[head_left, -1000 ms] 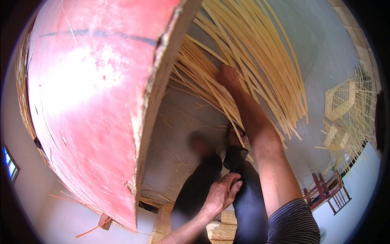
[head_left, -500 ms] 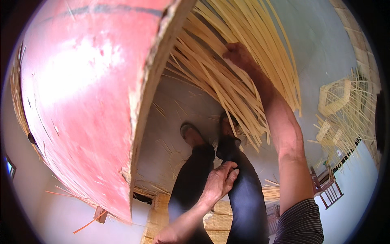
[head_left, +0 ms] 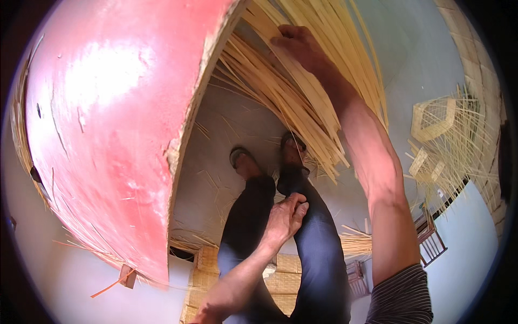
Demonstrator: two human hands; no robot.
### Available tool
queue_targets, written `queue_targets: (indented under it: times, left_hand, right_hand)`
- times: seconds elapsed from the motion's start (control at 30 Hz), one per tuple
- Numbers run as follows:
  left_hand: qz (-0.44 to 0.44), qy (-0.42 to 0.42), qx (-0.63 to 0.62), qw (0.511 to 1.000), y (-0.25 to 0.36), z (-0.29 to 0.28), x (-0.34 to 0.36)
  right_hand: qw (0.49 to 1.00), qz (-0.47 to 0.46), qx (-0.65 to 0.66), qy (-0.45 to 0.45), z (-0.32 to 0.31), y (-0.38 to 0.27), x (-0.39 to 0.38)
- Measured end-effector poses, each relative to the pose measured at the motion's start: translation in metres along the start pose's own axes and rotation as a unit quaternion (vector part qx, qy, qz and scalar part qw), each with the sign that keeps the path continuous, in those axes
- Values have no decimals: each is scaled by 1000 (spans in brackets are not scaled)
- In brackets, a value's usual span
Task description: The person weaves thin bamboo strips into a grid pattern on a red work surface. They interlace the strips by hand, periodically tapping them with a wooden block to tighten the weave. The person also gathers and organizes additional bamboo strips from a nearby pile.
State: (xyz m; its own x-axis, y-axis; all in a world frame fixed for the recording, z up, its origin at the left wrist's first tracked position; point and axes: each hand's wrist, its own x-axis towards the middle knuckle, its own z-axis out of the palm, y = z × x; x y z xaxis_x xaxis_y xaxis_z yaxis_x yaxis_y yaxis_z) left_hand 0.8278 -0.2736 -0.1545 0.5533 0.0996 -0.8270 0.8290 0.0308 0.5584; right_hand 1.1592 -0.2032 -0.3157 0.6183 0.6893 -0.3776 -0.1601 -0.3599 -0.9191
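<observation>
My right hand (head_left: 298,47) reaches far up among long pale split-bamboo strips (head_left: 350,59). Its fingers are curled closed round some of them, though the fingertips are partly hidden. The strips hang in a fanned bundle past the edge of a red board (head_left: 124,135), their lower ends loose above the floor. Low down, my left hand (head_left: 285,217) rests by my knees against the dark trousers (head_left: 324,243). Its fingers are curled closed, thumb against the index finger, and nothing sticks out of them.
The board's rough edge (head_left: 186,124) runs close on the left. Loose slivers lie on the floor around my sandals (head_left: 240,154). At right are an unfinished woven piece (head_left: 434,119) with splayed strips and a wooden chair (head_left: 431,243). Woven matting (head_left: 283,286) lies below my legs.
My right hand has moved up and left along the strips, still closed. The whole view has shifted slightly. My left hand keeps its place by my knees.
</observation>
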Motion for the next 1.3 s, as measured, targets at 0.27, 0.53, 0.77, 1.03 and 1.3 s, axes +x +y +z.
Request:
queue_targets:
  times: [0.27,0.53,0.77,1.03,1.3]
  left_hand:
    - [-16,-11,-36,999,0,7,4]
    - [-9,29,-201,979,-11,-5,-7]
    - [29,1,-426,904,96,-32,37]
    - [38,-38,-415,908,118,-33,26]
    - [-16,-153,-231,961,146,-53,-28]
  right_hand:
    - [990,73,51,-105,-15,-69,4]
    - [976,187,44,-105,-41,-119,-53]
    - [925,239,275,-114,-15,-109,-108]
    - [946,238,108,-193,-18,-126,-146]
    - [932,228,160,-232,-104,-175,-264]
